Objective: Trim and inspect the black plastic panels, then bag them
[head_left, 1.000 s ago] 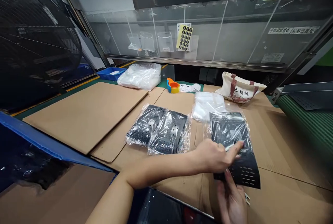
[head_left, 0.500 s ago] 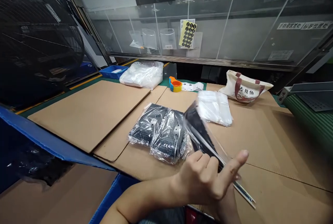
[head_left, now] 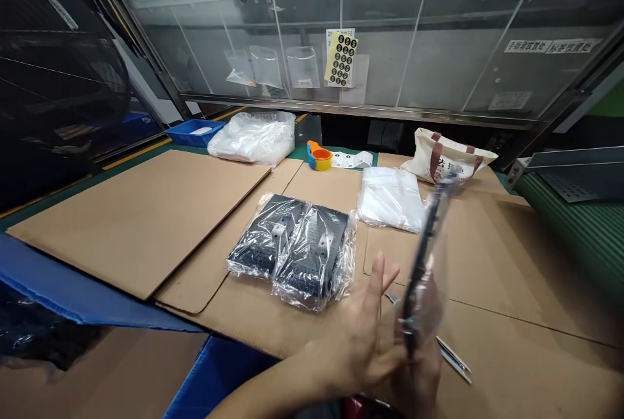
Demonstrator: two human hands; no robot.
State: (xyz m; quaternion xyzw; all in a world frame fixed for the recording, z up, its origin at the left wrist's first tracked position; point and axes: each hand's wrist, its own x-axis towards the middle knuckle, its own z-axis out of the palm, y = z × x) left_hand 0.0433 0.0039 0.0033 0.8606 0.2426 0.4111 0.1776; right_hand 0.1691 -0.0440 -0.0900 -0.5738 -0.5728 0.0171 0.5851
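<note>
- Black plate (head_left: 420, 269) is standing nearly edge-on in the head view, leaning rightward at its top, with clear film showing along its right side
- Right hand (head_left: 425, 370) is gripping the plate near its lower end, fingers clamping on it and partly hiding behind it
- Left hand (head_left: 358, 328) is sitting just left of the plate, its fingers spreading apart, one pointing up; blur is hiding whether another is touching the plate
- Two bagged black pieces (head_left: 292, 247) are lying side by side on the cardboard (head_left: 526, 263), left of the plate
- Clear bags (head_left: 391, 198) are lying stacked beyond the hands, near the cream tote (head_left: 451, 151)
- Slim pale-edged object (head_left: 454, 360) is lying just right of the right hand
</note>
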